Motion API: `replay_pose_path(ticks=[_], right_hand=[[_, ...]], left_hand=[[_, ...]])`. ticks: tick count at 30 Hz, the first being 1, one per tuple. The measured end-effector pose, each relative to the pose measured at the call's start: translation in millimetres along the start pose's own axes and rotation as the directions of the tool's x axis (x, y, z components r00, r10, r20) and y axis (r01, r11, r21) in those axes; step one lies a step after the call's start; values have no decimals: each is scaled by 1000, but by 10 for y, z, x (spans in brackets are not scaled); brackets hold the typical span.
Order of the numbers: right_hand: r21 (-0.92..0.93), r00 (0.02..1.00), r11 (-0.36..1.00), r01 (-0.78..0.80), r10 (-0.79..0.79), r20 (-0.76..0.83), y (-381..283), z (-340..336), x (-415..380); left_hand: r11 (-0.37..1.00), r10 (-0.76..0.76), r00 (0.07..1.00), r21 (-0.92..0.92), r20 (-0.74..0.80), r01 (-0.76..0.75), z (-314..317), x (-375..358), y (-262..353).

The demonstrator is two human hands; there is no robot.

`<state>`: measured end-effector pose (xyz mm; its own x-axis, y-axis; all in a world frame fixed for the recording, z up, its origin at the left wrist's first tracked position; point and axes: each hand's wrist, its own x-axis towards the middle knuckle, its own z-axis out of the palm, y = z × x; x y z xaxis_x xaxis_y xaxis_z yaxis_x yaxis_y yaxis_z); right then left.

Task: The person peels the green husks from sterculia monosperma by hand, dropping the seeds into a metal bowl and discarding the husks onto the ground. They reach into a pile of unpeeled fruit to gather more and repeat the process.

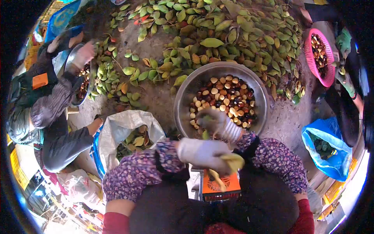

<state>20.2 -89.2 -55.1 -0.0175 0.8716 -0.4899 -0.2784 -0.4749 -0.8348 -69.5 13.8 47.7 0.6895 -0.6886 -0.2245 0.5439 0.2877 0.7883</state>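
Note:
My left hand (202,153), in a pale work glove, is closed around a yellow-green pod (233,161) just in front of my lap. Over the near side of a wide metal bowl (183,91) is my right hand (218,124), gloved with a striped cuff and smeared by motion, so I cannot tell what its fingers hold. Brown and cream nuts (224,97) fill the bowl's middle. A small green piece (205,135) shows between the two hands. Below them, an orange slotted box (221,182) sits between my knees, with a yellowish strip overlapping it.
Green pods (233,35) lie heaped beyond the bowl. A white sack (113,130) of husks stands at left, a blue bag (327,144) at right. One person (50,101) works at a metal bowl on the left; another's gloved hand (343,43) is by a pink basket (330,70).

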Motion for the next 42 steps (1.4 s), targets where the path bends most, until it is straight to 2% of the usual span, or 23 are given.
replay_pose_path(ticks=[1, 2, 4, 5, 6, 8, 9, 10, 11, 12, 14, 15, 17, 20, 23, 25, 28, 30, 31, 35, 36, 38, 42], right_hand=[[-7, 985, 999, 39, -39, -170, 86, -117, 40], [-294, 966, 955, 21, -95, -239, -101, -297, 3], [-320, 871, 934, 162, -288, -399, -57, -475, -56], [-368, 889, 919, 144, -283, -360, -119, -573, -126], [-354, 866, 920, 167, -309, -392, -38, -610, -135], [-339, 845, 919, 203, -339, -414, -276, -517, -219], [-340, 842, 917, 206, -343, -416, -324, -440, -222], [-84, 837, 960, 268, -275, -473, -355, -344, -222], [177, 839, 930, 322, -194, -509, -384, -250, -221], [177, 840, 929, 324, -196, -507, -424, -163, -213], [-307, 671, 769, 561, -639, -375, -490, -50, -191], [-479, 632, 659, 579, -735, -246, -452, -92, -155], [-613, 687, 636, 470, -699, -199, -500, -124, -182], [-781, 737, 525, 338, -664, -126, -500, -201, -230], [-978, 888, 163, 128, -458, 40, -283, -165, -284], [-955, 915, 220, 199, -391, 101, -311, -157, -325], [-882, 932, 376, 284, -324, 162, -592, -280, -429], [-455, 955, 852, 257, -297, -16, -667, -429, -472], [-376, 941, 900, 221, -298, -161, -690, -432, -442], [-479, 964, 871, -108, -26, -265, -693, -280, -276], [-452, 955, 891, -42, -98, -281, -520, -225, -218], [-213, 951, 955, -206, 144, -274, -579, -218, -201], [103, 961, 994, 22, 7, -276, -364, -273, -269]], left_hand=[[999, -1, 1000, -40, -31, 0, -81, -141, 50], [982, 90, 972, -145, -216, -123, -155, -299, -60], [865, 325, 820, -202, -472, -459, -368, -461, -378], [917, -40, 755, -325, -654, -232, -422, -576, -450], [975, 5, 567, -121, -824, -185, -457, -586, -515], [964, -170, 306, -222, -937, -146, -572, -507, -942], [965, -166, 307, -218, -937, -145, -576, -440, -1033], [950, -114, 420, -223, -900, -220, -543, -318, -1095], [873, -234, 518, -412, -823, -260, -416, -183, -866], [764, -347, 600, -588, -721, -266, -287, -47, -637], [391, -142, 741, -725, -657, -568, -184, 185, -803], [391, -140, 739, -722, -659, -570, -218, 170, -880], [558, 266, 789, -578, -554, -595, -338, 82, -850], [738, 113, 690, -405, -715, -540, -406, -32, -634], [885, -14, 528, -257, -849, -389, -415, -22, -756], [932, -63, 403, -198, -913, -303, -403, 1, -848], [904, -3, 489, -211, -872, -371, -393, -62, -800], [921, -18, 547, -227, -837, -317, -404, -109, -723], [936, -34, 601, -236, -799, -260, -407, -111, -692], [990, -38, 559, -107, -828, -90, -376, -33, -584], [990, -41, 567, -109, -823, -87, -375, -19, -608], [996, 37, 422, 1, -906, -85, -400, 11, -702], [993, 112, 312, 94, -943, -72, -347, 56, -629]])
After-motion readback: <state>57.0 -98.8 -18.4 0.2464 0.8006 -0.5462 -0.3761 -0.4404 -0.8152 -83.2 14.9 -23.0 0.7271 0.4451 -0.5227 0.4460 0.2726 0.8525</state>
